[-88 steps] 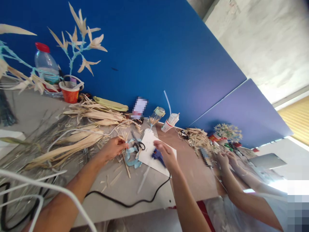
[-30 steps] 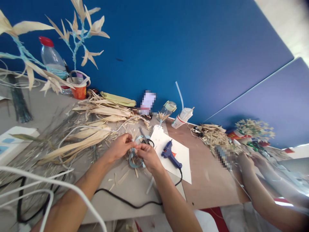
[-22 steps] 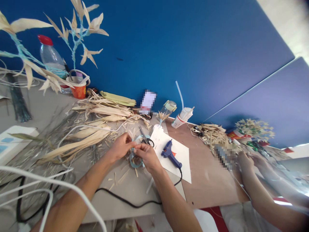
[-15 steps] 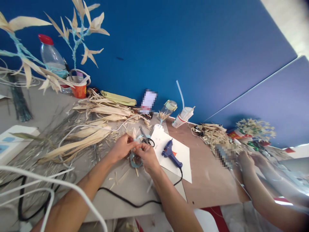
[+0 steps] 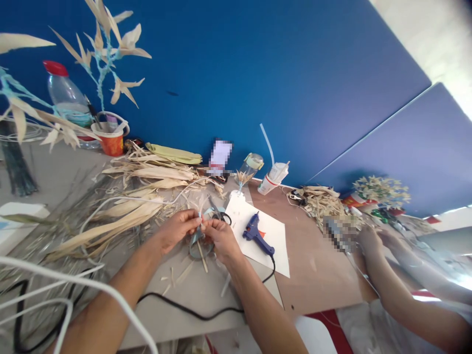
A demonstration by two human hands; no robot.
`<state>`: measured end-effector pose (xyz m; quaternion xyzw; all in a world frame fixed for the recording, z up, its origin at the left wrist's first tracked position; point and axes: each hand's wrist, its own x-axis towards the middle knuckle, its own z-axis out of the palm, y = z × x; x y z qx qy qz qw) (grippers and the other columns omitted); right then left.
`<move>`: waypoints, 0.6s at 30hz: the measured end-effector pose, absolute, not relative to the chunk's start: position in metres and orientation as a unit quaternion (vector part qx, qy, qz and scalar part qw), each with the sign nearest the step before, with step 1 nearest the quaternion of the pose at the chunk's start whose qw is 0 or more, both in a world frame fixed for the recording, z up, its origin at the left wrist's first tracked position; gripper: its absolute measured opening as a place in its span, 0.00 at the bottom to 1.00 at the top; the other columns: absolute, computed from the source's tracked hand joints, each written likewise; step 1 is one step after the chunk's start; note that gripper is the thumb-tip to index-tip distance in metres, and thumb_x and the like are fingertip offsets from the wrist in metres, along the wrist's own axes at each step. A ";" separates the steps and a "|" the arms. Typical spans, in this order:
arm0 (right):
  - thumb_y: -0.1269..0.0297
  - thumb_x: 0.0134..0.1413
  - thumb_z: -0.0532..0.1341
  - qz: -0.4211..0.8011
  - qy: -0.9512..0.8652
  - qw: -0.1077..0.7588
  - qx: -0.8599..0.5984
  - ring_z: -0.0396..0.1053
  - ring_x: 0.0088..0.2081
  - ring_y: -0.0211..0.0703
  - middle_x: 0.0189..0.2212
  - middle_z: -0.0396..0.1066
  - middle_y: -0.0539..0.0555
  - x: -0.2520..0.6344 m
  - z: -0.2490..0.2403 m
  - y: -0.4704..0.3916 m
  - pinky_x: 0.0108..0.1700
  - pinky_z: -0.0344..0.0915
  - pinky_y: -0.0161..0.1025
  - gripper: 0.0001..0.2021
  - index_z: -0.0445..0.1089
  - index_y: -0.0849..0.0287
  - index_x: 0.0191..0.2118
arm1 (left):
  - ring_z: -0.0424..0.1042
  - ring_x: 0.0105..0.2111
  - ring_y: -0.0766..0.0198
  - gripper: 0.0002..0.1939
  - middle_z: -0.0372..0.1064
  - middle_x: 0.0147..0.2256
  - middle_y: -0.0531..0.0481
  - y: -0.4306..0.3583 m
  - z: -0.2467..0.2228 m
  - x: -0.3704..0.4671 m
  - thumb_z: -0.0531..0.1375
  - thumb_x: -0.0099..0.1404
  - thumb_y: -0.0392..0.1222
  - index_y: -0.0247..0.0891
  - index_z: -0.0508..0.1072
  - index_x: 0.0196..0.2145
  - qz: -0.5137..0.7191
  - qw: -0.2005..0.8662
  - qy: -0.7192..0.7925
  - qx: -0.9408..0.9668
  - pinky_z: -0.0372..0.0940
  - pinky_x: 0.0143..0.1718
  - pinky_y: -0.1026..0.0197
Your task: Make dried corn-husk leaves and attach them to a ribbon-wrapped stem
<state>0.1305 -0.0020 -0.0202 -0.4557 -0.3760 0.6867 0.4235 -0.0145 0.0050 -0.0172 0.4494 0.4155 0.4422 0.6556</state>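
Note:
My left hand point(image 5: 176, 230) and my right hand point(image 5: 222, 240) meet over the table, fingertips pinched together. Between them is a small piece of pale husk wound with light blue tape point(image 5: 199, 215). My left fingers close on it from the left, my right fingers from just below. A loop of the blue tape point(image 5: 195, 248) hangs under my hands. Black-handled scissors point(image 5: 222, 216) lie right behind my right hand. To the right, a blue glue gun point(image 5: 258, 233) rests on a white sheet point(image 5: 275, 246).
Dried husks point(image 5: 147, 172) spread at the left, with white cables point(image 5: 110, 290) in front. A paper cup point(image 5: 268, 184), a jar point(image 5: 252, 164) and a husk flower stand along the blue partition point(image 5: 221, 73). Another person's hands point(image 5: 369, 241) work at the right.
The view has shifted slightly right, so things sit further left. My fingertips have drawn a little apart, showing more of the small taped piece.

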 end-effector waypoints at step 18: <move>0.52 0.48 0.63 0.526 -0.492 0.496 -0.485 0.69 0.36 0.43 0.32 0.74 0.53 0.160 -0.015 0.014 0.42 0.63 0.39 0.16 0.76 0.59 0.37 | 0.57 0.18 0.74 0.14 0.67 0.25 0.55 0.014 -0.023 -0.026 0.68 0.48 0.45 0.33 0.74 0.30 0.509 0.638 0.455 0.355 0.53 0.21 0.67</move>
